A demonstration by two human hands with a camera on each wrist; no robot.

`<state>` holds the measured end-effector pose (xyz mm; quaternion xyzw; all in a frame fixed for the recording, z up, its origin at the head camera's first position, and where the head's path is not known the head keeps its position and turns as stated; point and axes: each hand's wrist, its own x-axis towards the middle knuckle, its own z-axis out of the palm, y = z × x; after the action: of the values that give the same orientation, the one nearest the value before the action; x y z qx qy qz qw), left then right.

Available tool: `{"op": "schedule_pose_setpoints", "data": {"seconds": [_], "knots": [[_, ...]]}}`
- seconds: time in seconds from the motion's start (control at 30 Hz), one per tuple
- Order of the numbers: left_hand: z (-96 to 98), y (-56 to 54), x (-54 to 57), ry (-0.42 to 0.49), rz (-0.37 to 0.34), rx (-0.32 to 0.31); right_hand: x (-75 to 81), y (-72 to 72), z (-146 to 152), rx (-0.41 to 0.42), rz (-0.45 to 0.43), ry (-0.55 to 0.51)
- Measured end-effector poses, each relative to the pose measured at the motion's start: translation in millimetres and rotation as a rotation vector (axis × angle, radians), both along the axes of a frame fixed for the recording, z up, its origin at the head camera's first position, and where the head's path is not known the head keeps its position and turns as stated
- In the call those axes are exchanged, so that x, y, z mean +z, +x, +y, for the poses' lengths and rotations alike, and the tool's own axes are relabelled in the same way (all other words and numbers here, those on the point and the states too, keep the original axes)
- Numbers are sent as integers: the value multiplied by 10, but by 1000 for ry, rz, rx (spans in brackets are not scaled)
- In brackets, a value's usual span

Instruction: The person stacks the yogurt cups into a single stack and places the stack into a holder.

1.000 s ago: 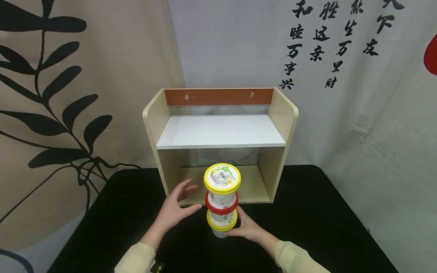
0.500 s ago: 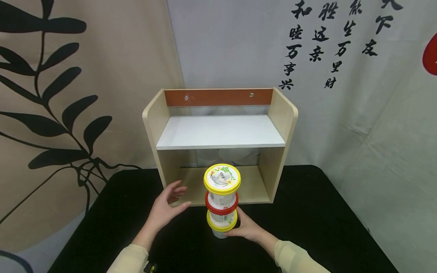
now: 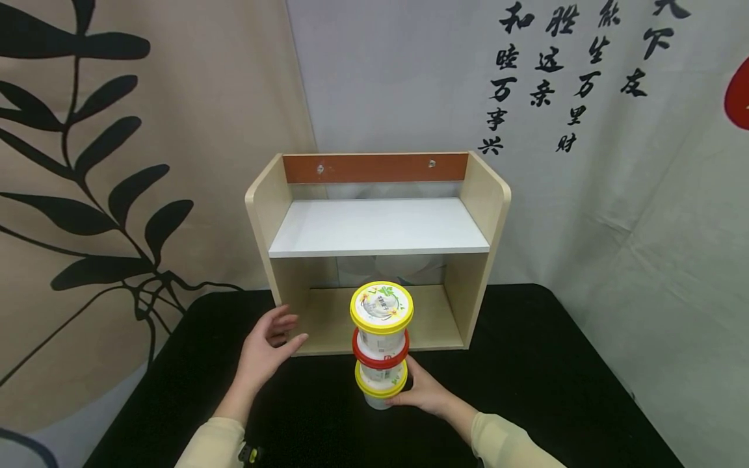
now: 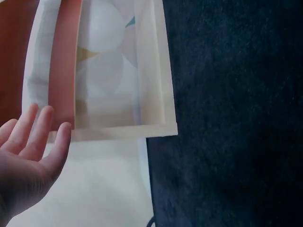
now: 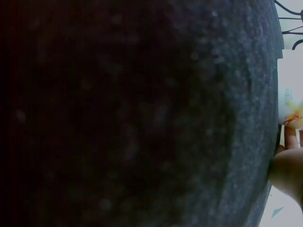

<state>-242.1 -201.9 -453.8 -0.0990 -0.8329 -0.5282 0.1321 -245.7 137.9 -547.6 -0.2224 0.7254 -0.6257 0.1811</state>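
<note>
Tubs [image 3: 381, 342] stand stacked between the relaxed left hand [image 3: 264, 346] and right hand [image 3: 426, 391], which grips the lowest tub [image 3: 376, 390].

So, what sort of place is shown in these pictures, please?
Probably a staged indoor workspace, though I cannot be certain. The signs are the creased grey cloth backdrop with black brush characters, the black round-cornered tabletop and the beige wooden shelf unit standing on it.
</note>
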Motion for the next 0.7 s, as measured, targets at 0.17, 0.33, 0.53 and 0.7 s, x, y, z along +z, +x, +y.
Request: {"op": "schedule_pose_setpoints", "data": {"seconds": [0.17, 0.33, 0.53, 0.7], "knots": [[-63, -26, 9, 9, -3, 81, -10, -4, 4, 0, 1, -8], [-119, -51, 18, 5, -13, 148, -16, -4, 10, 0, 16, -8], [-163, -81, 51, 4, -4, 200, -8, 4, 12, -7, 22, -8], [-179, -114, 84, 12, 17, 251, 10, 12, 20, -12, 32, 1]]}}
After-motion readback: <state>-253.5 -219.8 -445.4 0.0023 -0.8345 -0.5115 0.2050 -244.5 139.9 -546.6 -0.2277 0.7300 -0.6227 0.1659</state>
